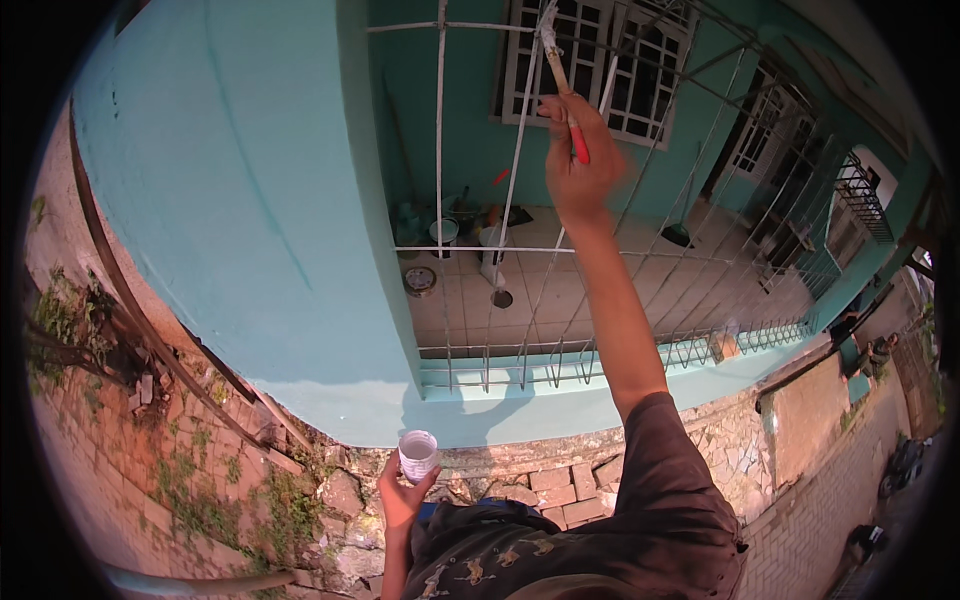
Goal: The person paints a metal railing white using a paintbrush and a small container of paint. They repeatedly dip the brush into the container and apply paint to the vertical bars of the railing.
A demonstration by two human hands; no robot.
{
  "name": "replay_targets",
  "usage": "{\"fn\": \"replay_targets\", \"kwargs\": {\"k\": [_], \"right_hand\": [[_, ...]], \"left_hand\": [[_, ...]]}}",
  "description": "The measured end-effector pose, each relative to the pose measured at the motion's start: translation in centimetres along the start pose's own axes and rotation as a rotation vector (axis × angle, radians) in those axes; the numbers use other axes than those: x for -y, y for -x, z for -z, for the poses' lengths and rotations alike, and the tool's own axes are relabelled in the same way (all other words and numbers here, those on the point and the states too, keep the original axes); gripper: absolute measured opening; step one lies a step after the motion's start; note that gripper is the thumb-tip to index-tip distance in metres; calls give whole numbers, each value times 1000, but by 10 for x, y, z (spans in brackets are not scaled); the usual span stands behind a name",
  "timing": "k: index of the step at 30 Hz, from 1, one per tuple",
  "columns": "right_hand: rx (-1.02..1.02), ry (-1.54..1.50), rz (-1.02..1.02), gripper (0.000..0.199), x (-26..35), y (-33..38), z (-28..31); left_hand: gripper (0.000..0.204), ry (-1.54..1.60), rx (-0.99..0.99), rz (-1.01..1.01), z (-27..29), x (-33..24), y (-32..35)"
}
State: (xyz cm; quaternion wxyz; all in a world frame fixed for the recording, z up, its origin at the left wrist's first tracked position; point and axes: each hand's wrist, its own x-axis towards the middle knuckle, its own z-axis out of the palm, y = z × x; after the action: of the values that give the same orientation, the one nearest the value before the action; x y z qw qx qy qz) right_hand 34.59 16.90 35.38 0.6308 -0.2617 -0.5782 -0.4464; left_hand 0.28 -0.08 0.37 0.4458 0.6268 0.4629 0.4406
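Observation:
Up at the top of the head view, my right hand is closed round a paintbrush with a red-ended handle. Its whitish bristles meet a bar of the metal window grille, close to a crossbar. Low and left of centre, my left hand holds a small white cup upright, fingers wrapped round its side. The cup's inside looks pale; how much it contains I cannot tell. The nearer bars look white, while those farther right are darker.
A turquoise wall stands on the left. Behind the grille, buckets and a round lid sit on the tiled floor, near a broom. Loose bricks and plants lie below. A hose curves at lower left.

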Motion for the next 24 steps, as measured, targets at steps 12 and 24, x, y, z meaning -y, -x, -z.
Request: {"fn": "replay_targets", "kwargs": {"k": [12,24], "right_hand": [[-43,-147,-137,21,-15,-11,17],[62,-83,24,18,-1,7,1]], "left_hand": [[53,-42,-17,-35,1,-2,0],[54,-35,17,-51,0,3,-3]]}}
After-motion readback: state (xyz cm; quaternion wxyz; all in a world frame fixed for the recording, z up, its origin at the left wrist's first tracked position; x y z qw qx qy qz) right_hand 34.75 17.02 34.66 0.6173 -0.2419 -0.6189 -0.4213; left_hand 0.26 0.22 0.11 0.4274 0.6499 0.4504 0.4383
